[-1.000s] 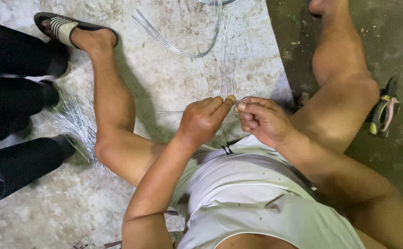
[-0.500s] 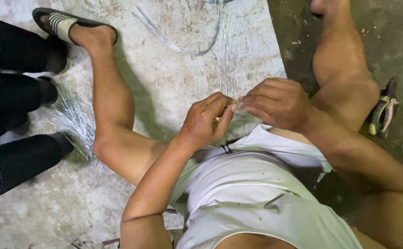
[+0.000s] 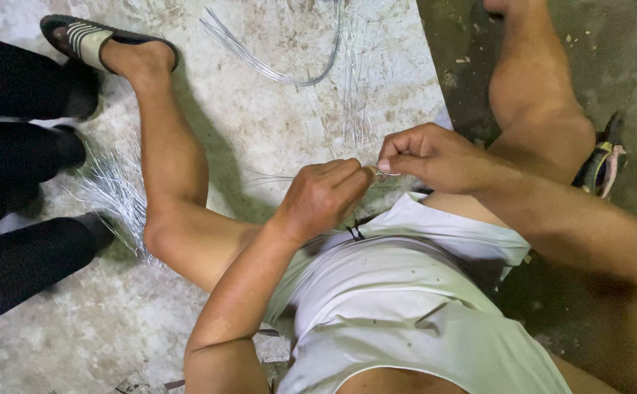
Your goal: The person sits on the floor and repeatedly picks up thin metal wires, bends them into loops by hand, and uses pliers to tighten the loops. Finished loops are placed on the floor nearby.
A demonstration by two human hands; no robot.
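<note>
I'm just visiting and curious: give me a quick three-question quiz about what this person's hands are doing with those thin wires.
1. True or false: the left hand and right hand meet fingertip to fingertip on thin wire strands.
2. What lies by the sandalled left foot? A) hammer B) loose bundle of silvery wires C) bucket
3. What kind of tool lies beside the right knee?

Key: 1 true. 2 B. 3 Pliers with coloured handles, on the dark floor.

Two hands, left hand [image 3: 323, 198] and right hand [image 3: 428, 155], one sandal [image 3: 89, 36] at eleven o'clock, one pliers [image 3: 603, 162] at three o'clock, wire strands [image 3: 114, 193] too many to count.
</note>
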